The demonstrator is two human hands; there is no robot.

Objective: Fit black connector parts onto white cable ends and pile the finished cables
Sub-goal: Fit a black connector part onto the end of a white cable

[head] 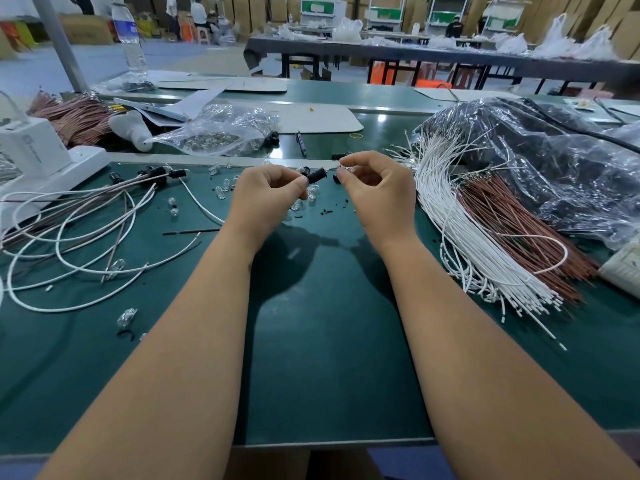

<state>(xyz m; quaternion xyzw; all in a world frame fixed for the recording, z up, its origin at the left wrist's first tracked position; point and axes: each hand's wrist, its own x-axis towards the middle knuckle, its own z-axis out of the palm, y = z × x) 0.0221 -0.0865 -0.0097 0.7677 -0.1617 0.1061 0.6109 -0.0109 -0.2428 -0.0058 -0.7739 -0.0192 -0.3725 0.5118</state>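
Green worktop (329, 341), near edge: two bare forearms reach in from the near side toward the middle.

Near left: one small clear bulb (126, 317) lying loose on the worktop, with black scraps just beside it.

Middle left: pile of finished cables (79, 230), white and brown strands looped loosely, their black-capped ends pointing to the far side. More clear bulbs are scattered between this pile and the hands.

Centre: left hand (266, 199), fingers curled, thumb and forefinger pinching a black connector part (317, 175) held just above the worktop. Right hand (375, 192), thumb and forefinger tips pressed together on something thin at the connector's right end; whether it is a cable end cannot be told. The other fingers are curled inward. The two hands are near each other, with the connector between them.

Middle right: bundle of white cables (460, 237) fanned toward the near right, touching a bundle of brown cables (512, 223) on its right.

Far right: crumpled clear plastic sheet (554, 161) over dark goods.

Far centre: clear bag of bulbs (214, 136), a pen (300, 142), loose black connector parts nearby.

Far left: white box (31, 150), coil of brown wire (76, 117), water bottle (130, 39) standing upright.
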